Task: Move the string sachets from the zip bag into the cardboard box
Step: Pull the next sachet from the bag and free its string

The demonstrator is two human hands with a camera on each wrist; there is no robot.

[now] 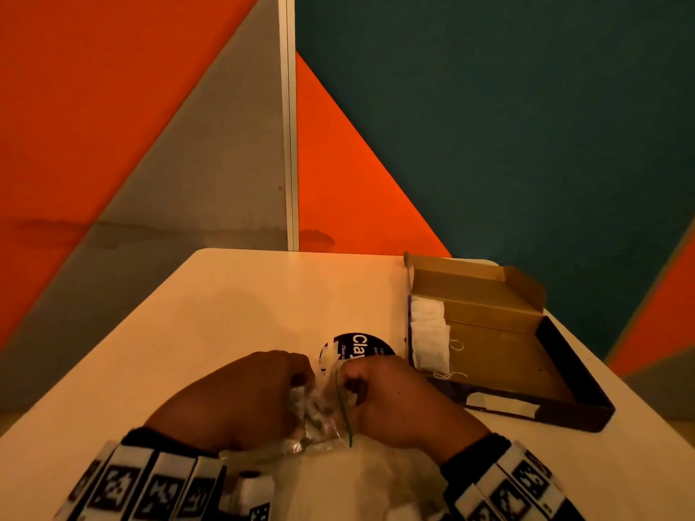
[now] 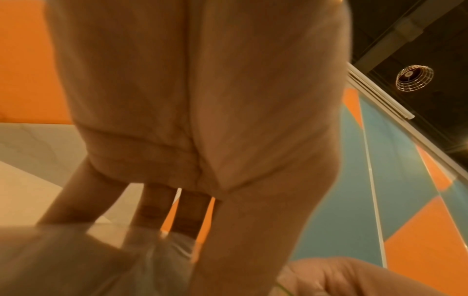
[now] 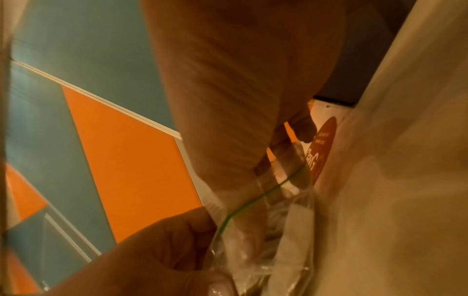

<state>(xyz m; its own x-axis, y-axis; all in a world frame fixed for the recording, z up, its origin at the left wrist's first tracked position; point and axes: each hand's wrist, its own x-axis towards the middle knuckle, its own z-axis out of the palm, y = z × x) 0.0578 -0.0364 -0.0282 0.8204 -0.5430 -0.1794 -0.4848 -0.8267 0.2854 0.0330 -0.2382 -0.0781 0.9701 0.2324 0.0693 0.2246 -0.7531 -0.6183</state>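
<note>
A clear zip bag [image 1: 319, 419] with a green zip line lies crumpled on the table near me. My left hand [image 1: 286, 374] grips its left side, fingers curled into the plastic. My right hand [image 1: 361, 381] pinches the bag's mouth at the green line [image 3: 266, 196]. A white sachet [image 3: 296, 230] shows through the plastic under the right fingers [image 3: 281, 152]. The open cardboard box [image 1: 507, 351] sits to the right, with several white string sachets [image 1: 428, 340] stacked along its left wall. In the left wrist view, the left fingers [image 2: 157, 206] reach down onto the bag [image 2: 157, 256].
A round black sticker [image 1: 370, 347] is on the white table [image 1: 225, 314] just beyond my hands, partly hidden by them. The box's lid flaps stand open at the far right corner. Orange, grey and teal wall panels rise behind the table.
</note>
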